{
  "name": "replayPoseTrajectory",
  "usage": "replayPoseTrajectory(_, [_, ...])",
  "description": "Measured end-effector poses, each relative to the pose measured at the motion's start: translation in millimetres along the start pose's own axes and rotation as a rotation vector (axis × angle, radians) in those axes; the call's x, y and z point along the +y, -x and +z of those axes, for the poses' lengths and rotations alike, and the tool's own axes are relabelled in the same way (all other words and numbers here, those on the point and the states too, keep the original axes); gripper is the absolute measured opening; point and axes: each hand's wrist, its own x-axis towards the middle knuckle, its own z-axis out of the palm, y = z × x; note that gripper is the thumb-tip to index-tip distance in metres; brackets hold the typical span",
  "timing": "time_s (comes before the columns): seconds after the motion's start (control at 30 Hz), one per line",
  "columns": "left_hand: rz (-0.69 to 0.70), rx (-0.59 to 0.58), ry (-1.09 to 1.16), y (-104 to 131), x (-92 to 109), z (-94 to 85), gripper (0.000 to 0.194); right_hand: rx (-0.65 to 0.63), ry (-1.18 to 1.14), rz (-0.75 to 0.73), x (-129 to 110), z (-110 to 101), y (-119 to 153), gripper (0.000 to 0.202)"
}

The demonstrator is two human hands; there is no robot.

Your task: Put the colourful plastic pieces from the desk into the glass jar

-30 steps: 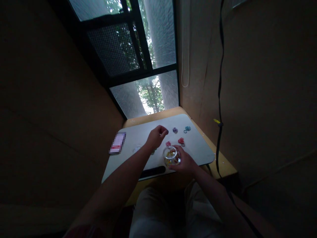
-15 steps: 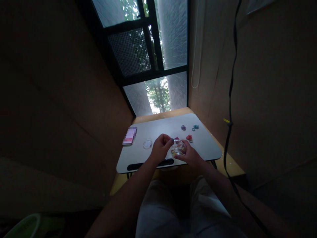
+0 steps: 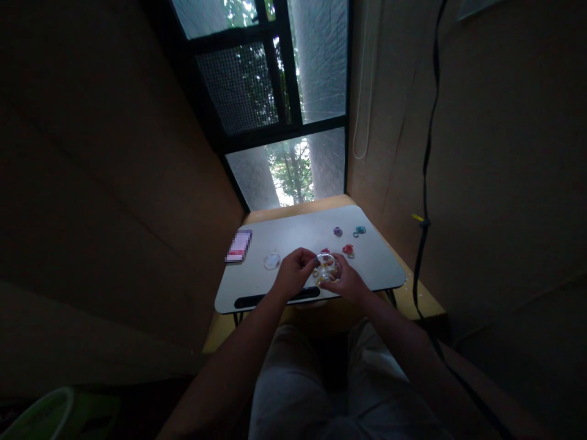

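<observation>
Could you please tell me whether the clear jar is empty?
It is not empty: small yellowish pieces show through the clear jar in the right hand.

White table (image 3: 302, 229) with black strip (image 3: 252, 300), purple bundle (image 3: 338, 231), teal rings (image 3: 361, 230), red bundle (image 3: 348, 249), pink-and-white pixelated phone (image 3: 238, 246), green bin (image 3: 46, 418)

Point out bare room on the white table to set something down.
Bare patches: the white table's far middle, between the phone and purple cluster; its right front, between the right hand, red cluster and right edge. Crowded: around the clear jar, with left hand, right hand and pink cluster close together.
</observation>
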Motion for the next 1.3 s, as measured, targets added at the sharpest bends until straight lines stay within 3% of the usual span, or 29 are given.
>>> replayPoseTrajectory(0.4, [0.052,0.021,-0.276,-7,-2,5.8,0.012,0.007,0.047,-0.011,-5,0,2,0.081])
replayPoseTrajectory(0.9, [0.034,-0.029,-0.337,-3,-1,2.8,0.013,0.003,0.111,-0.008,-3,0,2,0.085])
replayPoseTrajectory(1.3, [0.124,-0.19,-0.505,-4,6,-0.4,0.029,0.013,0.145,-0.037,0,1,3,0.085])
